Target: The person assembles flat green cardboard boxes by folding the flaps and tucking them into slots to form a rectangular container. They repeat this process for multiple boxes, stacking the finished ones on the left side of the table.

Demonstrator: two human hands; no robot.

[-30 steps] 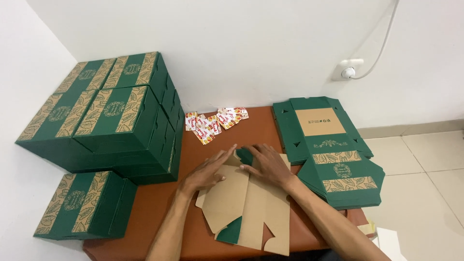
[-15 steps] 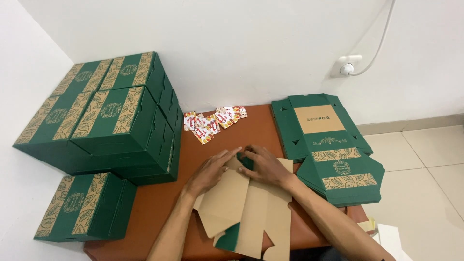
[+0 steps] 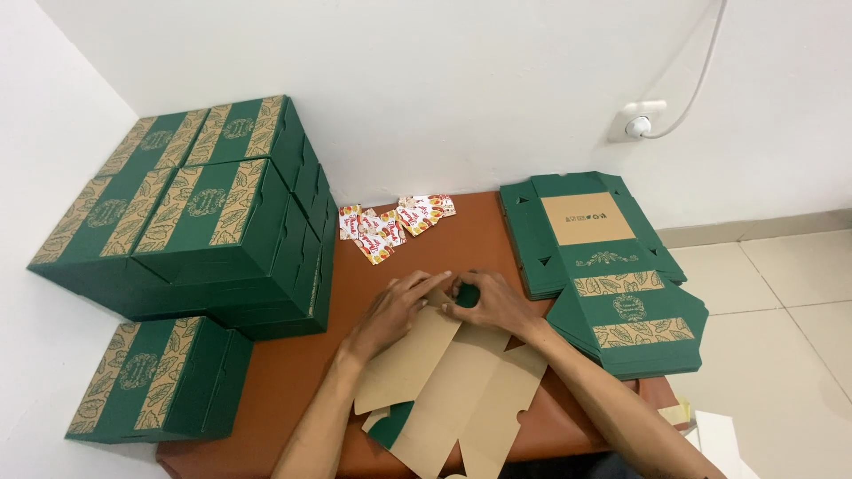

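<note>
A flat cardboard box blank (image 3: 461, 381), brown inside and green outside, lies on the brown table (image 3: 293, 372) in front of me. My left hand (image 3: 395, 309) presses and folds its far left flap. My right hand (image 3: 497, 303) grips the far edge beside it, where a green flap shows between the fingers. The two hands almost touch at the blank's top edge.
A stack of flat green box blanks (image 3: 603, 266) lies at the right. Folded green boxes (image 3: 195, 213) are piled at the left, one more (image 3: 160, 377) in front. Small red and white sachets (image 3: 390, 223) lie at the back by the wall. A wall socket (image 3: 637, 120) with cable.
Both hands have drawn together at the blank's far edge, and the far flaps have been folded up and inwards. The blank has shifted slightly.
</note>
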